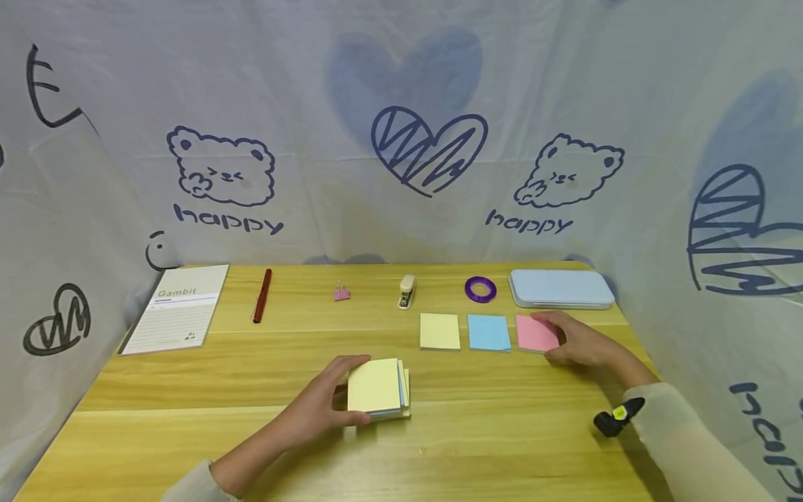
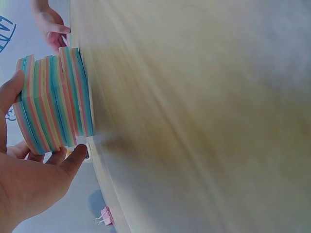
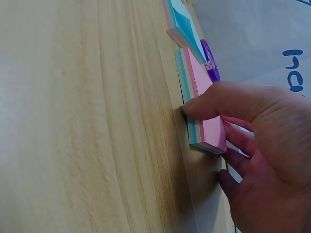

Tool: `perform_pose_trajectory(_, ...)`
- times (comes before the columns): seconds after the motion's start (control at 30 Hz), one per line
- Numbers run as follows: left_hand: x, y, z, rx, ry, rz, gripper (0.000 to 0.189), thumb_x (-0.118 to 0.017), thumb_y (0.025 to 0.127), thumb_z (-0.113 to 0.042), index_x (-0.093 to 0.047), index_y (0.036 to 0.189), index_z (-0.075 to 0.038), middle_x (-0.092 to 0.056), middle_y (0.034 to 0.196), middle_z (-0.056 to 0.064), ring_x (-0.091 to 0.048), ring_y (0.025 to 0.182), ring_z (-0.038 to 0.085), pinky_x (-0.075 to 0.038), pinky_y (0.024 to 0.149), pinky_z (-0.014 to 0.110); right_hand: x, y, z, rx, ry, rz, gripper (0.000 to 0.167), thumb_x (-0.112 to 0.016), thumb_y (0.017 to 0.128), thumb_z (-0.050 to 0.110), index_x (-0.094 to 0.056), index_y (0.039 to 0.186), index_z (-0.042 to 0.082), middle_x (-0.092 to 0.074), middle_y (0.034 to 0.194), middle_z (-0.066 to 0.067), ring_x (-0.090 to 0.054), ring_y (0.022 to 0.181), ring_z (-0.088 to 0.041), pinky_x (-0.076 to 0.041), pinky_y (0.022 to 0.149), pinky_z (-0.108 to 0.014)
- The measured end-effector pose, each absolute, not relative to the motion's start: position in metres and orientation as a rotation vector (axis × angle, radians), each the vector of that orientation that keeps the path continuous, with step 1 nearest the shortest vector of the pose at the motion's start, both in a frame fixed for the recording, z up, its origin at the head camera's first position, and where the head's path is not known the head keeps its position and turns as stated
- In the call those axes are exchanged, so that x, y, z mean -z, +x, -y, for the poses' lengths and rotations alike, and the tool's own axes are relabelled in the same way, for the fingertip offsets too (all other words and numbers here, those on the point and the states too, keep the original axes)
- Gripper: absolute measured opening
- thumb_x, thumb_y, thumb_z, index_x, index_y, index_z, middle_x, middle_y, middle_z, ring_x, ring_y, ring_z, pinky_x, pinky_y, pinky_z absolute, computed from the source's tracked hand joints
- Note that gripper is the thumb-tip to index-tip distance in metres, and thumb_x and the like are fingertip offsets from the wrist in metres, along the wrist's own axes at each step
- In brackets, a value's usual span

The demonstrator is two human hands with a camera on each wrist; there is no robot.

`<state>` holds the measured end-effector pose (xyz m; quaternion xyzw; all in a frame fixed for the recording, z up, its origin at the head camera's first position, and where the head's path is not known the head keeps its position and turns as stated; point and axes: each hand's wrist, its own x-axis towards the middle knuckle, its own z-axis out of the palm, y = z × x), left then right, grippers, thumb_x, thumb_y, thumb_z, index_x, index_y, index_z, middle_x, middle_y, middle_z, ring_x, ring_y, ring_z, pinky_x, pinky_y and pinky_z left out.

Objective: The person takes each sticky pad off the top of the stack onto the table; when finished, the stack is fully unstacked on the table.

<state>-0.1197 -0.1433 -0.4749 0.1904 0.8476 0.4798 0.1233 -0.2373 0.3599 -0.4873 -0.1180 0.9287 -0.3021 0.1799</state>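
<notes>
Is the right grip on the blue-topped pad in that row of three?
No, the right grip is on the pink-topped pad at the row's right end.

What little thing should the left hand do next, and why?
I think the left hand should gently nudge the stack of sticky notes straighter. It grips the stack, but some lower pads poke out unevenly on the side away from the palm, so a neater pile would probably be steadier.
</notes>
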Motion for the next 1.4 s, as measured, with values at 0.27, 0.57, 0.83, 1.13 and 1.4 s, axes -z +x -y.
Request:
perform_pose_trajectory(0.27,0.476,-0.120,0.147,-1.408,0.570,-2.418,0.093,-0.088,0.083,-0.031,-0.036,0.159,-0.017,-0.034,0.161,0.010,-0.030,0.150,0.043,-0.030,0.115,0.070,0.483,-0.233,-0.352,0.850,-0.349,-2.647,0.087,-0.078,0.088,0.014,-0.032,0.161,0.006,-0.025,0.164,-0.028,-0.023,0.149,-0.051,-0.019,0.120,-0.069)
perform_pose_trajectory(0.57,0.481,-0.118,0.149,-1.424,0.561,-2.361,0.099,-0.089,0.082,-0.025,-0.030,0.162,-0.022,-0.032,0.162,0.013,-0.032,0.146,0.050,-0.027,0.115,0.073,0.458,-0.214,-0.312,0.921,-0.579,-2.790,0.081,-0.080,0.090,0.027,-0.039,0.157,0.006,-0.034,0.161,-0.027,-0.027,0.148,-0.052,-0.021,0.117,-0.072)
perform_pose_trajectory(0.83,0.481,-0.119,0.147,-1.414,0.548,-2.424,0.100,-0.089,0.082,-0.021,-0.030,0.162,-0.016,-0.035,0.162,0.015,-0.035,0.145,0.049,-0.031,0.115,0.070,0.450,-0.197,-0.250,1.014,-0.726,-2.684,0.080,-0.081,0.090,0.029,-0.041,0.158,0.016,-0.037,0.163,-0.017,-0.035,0.148,-0.045,-0.033,0.115,-0.068)
perform_pose_trajectory(1.13,0.481,-0.120,0.147,-1.435,0.500,-2.426,0.100,-0.091,0.079,-0.020,-0.031,0.158,-0.010,-0.043,0.155,0.023,-0.042,0.139,0.054,-0.036,0.111,0.070,0.445,-0.175,-0.174,1.054,-0.879,-2.501,0.086,-0.082,0.088,0.042,-0.038,0.160,0.023,-0.037,0.164,-0.007,-0.031,0.152,-0.038,-0.030,0.118,-0.065)
perform_pose_trajectory(1.4,0.483,-0.121,0.149,-1.428,0.593,-2.422,0.088,-0.089,0.083,-0.024,-0.037,0.153,-0.012,-0.047,0.153,0.015,-0.041,0.139,0.056,-0.037,0.107,0.075,0.446,-0.163,-0.123,1.020,-1.019,-2.391,0.095,-0.083,0.085,0.048,-0.036,0.161,0.016,-0.038,0.164,-0.003,-0.037,0.150,-0.024,-0.035,0.120,-0.051)
